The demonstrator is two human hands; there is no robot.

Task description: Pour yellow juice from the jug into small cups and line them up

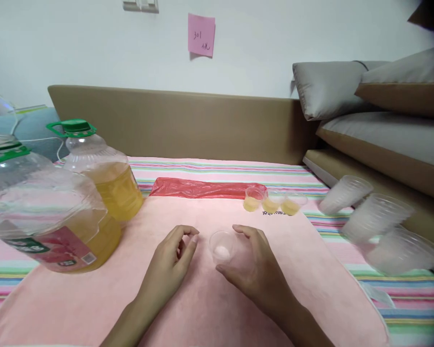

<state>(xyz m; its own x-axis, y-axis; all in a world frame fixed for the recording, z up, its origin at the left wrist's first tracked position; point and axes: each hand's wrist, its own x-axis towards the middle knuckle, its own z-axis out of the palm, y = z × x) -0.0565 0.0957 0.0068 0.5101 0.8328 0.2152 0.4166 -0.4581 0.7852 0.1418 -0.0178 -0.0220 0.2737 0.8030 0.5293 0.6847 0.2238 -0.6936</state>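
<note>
A small clear plastic cup [222, 246] with nothing seen inside it is on the pink mat [188, 308], between my two hands. My right hand [256, 265] curves around its right side, thumb and fingers spread apart; whether the skin touches the cup I cannot tell. Just left of the cup, my left hand [175, 255] holds nothing, its fingers loosely bent and the thumb apart from them. Beyond stand three clear cups [252, 199] in a row, each with some yellow liquid in the bottom.
At the left stand two big bottles of yellow liquid, a labelled near one [68, 241] and a green-capped far one [112, 185]. A red plastic bag [202, 188] lies along the mat's far edge. Stacked clear cups [376, 217] lie at the right, beside piled cushions [386, 140].
</note>
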